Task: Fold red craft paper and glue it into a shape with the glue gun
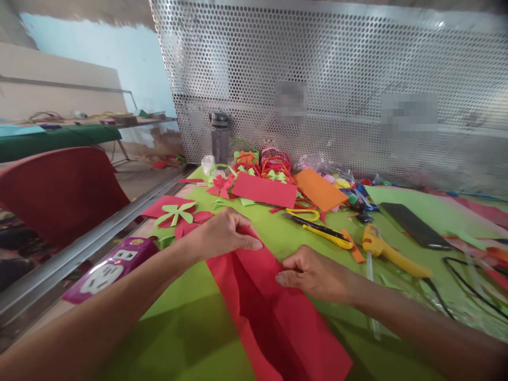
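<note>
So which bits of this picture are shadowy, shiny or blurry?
In the head view, a soft shadow darkens the green surface left of the red paper; in the same head view, bright glints show on the metal panel, where two patches are blocky and blurred; also in the head view, the top right corner goes dark.

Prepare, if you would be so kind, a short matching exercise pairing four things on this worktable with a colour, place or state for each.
Things:
1. Folded red paper
2. Glue gun
3. Bottle
4. Power strip

Descriptions:
A. Upright in front of the perforated metal panel
B. Purple
C. Held by the left hand and the right hand
D. Yellow

Right pairs: 1-C, 2-D, 3-A, 4-B
</note>
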